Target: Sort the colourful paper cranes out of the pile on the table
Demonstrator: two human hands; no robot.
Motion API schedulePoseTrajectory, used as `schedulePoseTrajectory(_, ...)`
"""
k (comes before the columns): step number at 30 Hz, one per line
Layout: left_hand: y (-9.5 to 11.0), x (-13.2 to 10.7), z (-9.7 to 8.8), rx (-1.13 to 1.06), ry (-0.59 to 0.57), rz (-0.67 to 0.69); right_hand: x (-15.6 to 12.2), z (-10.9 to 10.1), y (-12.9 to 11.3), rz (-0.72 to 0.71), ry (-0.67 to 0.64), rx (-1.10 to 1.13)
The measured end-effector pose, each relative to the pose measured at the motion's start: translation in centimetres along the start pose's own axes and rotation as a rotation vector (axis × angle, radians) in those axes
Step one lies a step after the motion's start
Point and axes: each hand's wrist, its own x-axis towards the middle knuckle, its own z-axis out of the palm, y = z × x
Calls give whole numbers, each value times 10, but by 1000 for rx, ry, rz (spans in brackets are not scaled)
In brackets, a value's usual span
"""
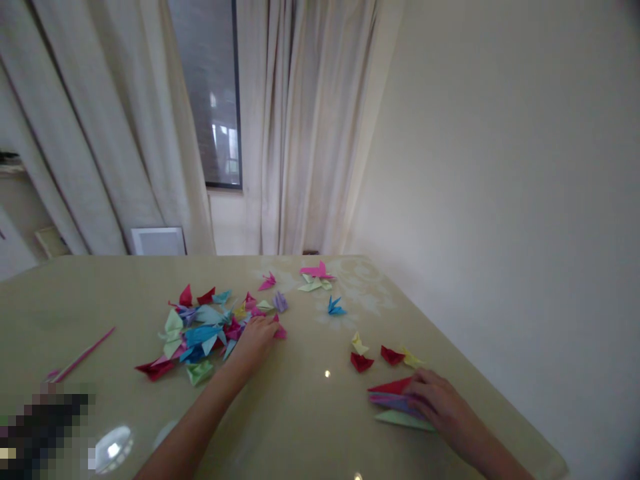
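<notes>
Near right, my right hand [440, 401] seemingly steadied folded papers [391, 401]; left hand [259, 337] touched the paper pile [204, 335]; grips I couldn't tell.

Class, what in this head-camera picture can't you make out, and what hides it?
All in the head view:
- What lies beneath the left hand: its fingers cover it.
- Right ends of the red and purple folded papers: behind the right hand.
- How many pieces the paper pile holds: they overlap.
- Framed panel's bottom: hidden by the table.
</notes>
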Motion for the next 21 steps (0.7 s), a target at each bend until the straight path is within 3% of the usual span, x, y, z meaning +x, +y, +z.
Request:
schedulePoseTrajectory(4,1,6,-24,-163,68,-8,4,10,13,-17,133,-116)
schedulePoseTrajectory(6,7,7,-36,-230,111,-5,7,12,7,-26,224,-120)
schedulePoseTrajectory(8,19,6,-47,-335,142,14,13,13,-13,-54,278,-59)
schedulePoseTrajectory(11,46,2,-59,-637,131,53,30,14,-61,-102,280,119)
schedulePoseTrajectory(15,82,-7,-62,-954,-25,50,63,24,-122,-142,265,403)
schedulePoseTrajectory(18,95,-11,-56,-1053,-126,52,83,35,-146,-150,253,567)
schedulePoseTrajectory(21,99,-12,-50,-1081,-159,64,91,42,-155,-119,295,633)
